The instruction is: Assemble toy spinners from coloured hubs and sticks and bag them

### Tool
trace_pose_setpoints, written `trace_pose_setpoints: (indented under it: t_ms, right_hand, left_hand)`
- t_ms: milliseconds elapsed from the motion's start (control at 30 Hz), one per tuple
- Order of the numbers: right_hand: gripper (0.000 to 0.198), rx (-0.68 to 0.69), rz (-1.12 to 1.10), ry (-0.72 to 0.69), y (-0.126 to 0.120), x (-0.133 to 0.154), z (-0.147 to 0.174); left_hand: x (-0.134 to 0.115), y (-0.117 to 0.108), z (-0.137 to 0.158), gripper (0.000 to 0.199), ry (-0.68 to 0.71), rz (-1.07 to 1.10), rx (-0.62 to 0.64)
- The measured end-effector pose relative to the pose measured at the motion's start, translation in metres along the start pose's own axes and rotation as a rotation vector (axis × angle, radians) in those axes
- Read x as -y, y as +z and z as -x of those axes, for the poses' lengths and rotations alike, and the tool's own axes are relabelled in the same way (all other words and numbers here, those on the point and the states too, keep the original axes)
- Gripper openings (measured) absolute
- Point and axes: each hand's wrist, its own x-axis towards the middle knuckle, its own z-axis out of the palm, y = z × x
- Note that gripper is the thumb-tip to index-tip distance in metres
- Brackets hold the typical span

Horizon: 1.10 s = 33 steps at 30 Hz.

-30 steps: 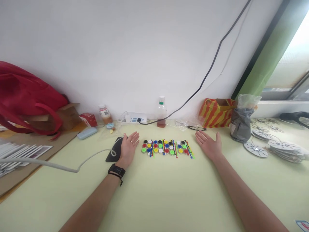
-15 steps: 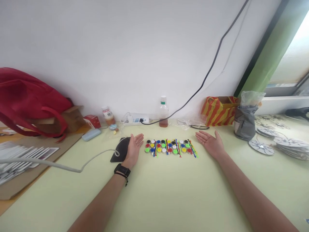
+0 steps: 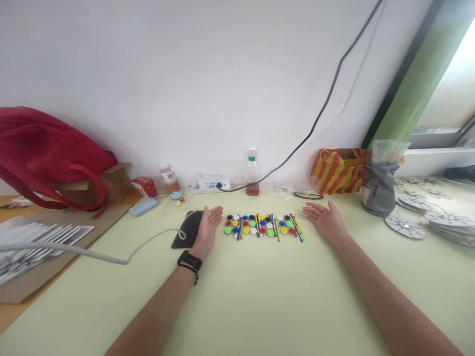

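In the head view, the scene sits slightly further right in the frame than a second ago, while both hands keep their palm-up pose and the small pieces between them keep their layout; nothing has been picked up. The left hand [image 3: 207,230] and right hand [image 3: 324,222] have their fingers extended and apart from any object, gripping nothing. Coloured discs [image 3: 253,231] lie between them in three rows, with bundles of coloured strips [image 3: 239,228] among them. Beside the left hand is a black pad [image 3: 185,232]. Around the pale green surface [image 3: 256,296] stand a bottle [image 3: 253,175], a striped bag [image 3: 337,170] and a red backpack [image 3: 55,143], before a white wall [image 3: 185,74].
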Motion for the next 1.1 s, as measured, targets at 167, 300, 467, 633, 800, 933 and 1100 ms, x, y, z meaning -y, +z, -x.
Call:
trace_pose_setpoints:
  t_ms: [167, 300, 467, 633, 800, 933, 1100]
  right_hand:
    - [0.067, -0.012, -0.010, 0.003, 0.002, 0.001, 0.002]
    - [0.063, 0.000, -0.044, 0.020, 0.001, 0.001, 0.001]
    - [0.063, 0.005, -0.072, 0.058, 0.000, 0.002, 0.000]
    - [0.062, 0.010, -0.048, 0.050, 0.002, 0.002, 0.000]
    - [0.059, 0.015, -0.017, 0.037, 0.003, 0.002, -0.001]
    - [0.060, 0.014, 0.007, 0.025, 0.007, 0.002, 0.000]
    - [0.057, 0.034, -0.002, 0.011, 0.010, 0.003, 0.003]
  left_hand:
    - [-0.001, -0.001, 0.001, 0.058, -0.006, -0.006, -0.011]
    - [0.000, -0.002, 0.000, 0.059, -0.005, -0.019, -0.005]
    - [0.002, -0.002, 0.000, 0.059, 0.000, -0.036, 0.001]
    - [0.002, -0.001, -0.001, 0.059, -0.002, -0.035, 0.002]
    - [0.002, -0.001, -0.001, 0.059, 0.009, -0.052, 0.010]
    - [0.002, 0.000, 0.002, 0.047, 0.083, -0.119, -0.013]
    - [0.000, 0.005, 0.012, 0.041, 0.215, -0.224, -0.037]
